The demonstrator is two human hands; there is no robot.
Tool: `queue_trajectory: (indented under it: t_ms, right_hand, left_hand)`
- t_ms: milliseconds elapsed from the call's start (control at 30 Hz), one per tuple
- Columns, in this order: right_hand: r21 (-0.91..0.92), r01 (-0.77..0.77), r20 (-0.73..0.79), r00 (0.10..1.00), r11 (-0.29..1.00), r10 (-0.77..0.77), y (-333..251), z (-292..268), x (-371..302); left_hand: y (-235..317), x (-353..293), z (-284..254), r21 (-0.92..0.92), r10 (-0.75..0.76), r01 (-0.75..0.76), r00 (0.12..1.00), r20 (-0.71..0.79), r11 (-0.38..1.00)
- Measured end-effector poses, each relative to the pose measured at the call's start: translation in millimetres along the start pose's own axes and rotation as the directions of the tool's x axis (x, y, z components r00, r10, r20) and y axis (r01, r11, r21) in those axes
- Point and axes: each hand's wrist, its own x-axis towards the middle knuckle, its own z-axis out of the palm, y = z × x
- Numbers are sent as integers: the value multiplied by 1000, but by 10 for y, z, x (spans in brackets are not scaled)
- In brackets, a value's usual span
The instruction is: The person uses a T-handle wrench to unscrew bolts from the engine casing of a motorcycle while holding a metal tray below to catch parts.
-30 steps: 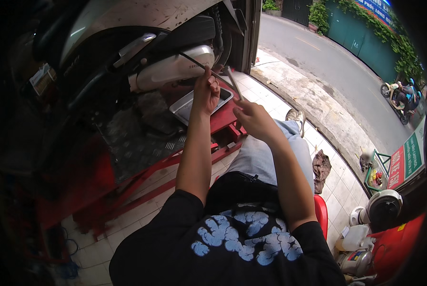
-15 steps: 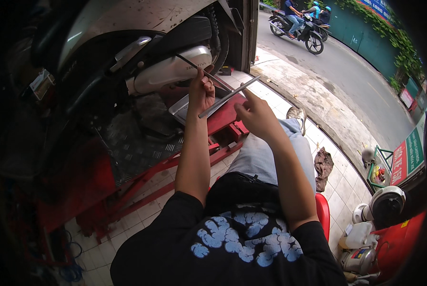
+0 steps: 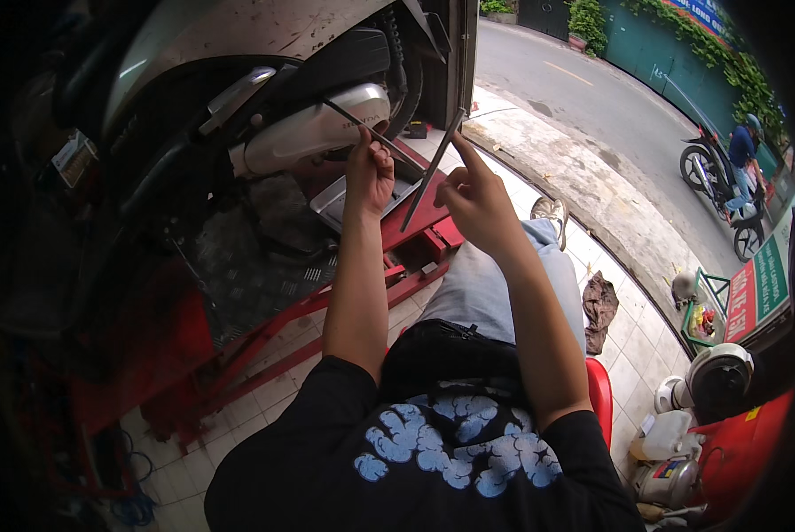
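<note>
A thin metal T-handle wrench (image 3: 432,173) runs from the white casing (image 3: 304,129) of a motorcycle out toward me. Its shaft (image 3: 397,152) passes at the raised fingertips of my left hand (image 3: 371,177), whose fingers are curled in around it. The crossbar stands steeply tilted, its upper end against the stretched index finger of my right hand (image 3: 479,197). The right hand's other fingers are bent and grip nothing. Behind my left wrist, a silver tray (image 3: 328,202) lies on the red lift (image 3: 419,217), partly hidden. The far tip of the shaft is hard to make out.
A brown rag (image 3: 600,306) lies on the white tiles right of my leg. Containers (image 3: 663,436), a red drum (image 3: 752,465) and a signboard (image 3: 759,288) stand to the right. Beyond the doorway, a rider on a motorcycle (image 3: 725,173) is on the road.
The wrench's crossbar has turned from a shallow slant to a steep one, and my right index finger has moved up with its end. Outside, the earlier motorcycles are gone and another appears at right.
</note>
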Motion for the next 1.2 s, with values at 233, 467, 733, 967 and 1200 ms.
queue_trajectory:
  t_ms: [233,467,733,967,1200]
  right_hand:
    - [-215,-46,526,836,976,155,-228,138,-179]
    - [28,-24,-32,999,999,25,14,-67,-32]
    - [-201,-101,529,826,974,194,-81,-21,-140]
    - [71,-137,75,988,988,132,86,-103,-70]
    - [170,-26,204,979,985,-9,-68,15,-141]
  left_hand:
    - [33,13,-68,-16,1,-1,1000,-15,1000]
    - [3,10,-11,4,30,-30,999,-35,1000]
    - [27,19,-106,39,48,-45,995,-88,998]
    - [-26,15,-17,39,32,-28,996,-84,999]
    - [-34,9,-26,114,46,-36,995,-88,993]
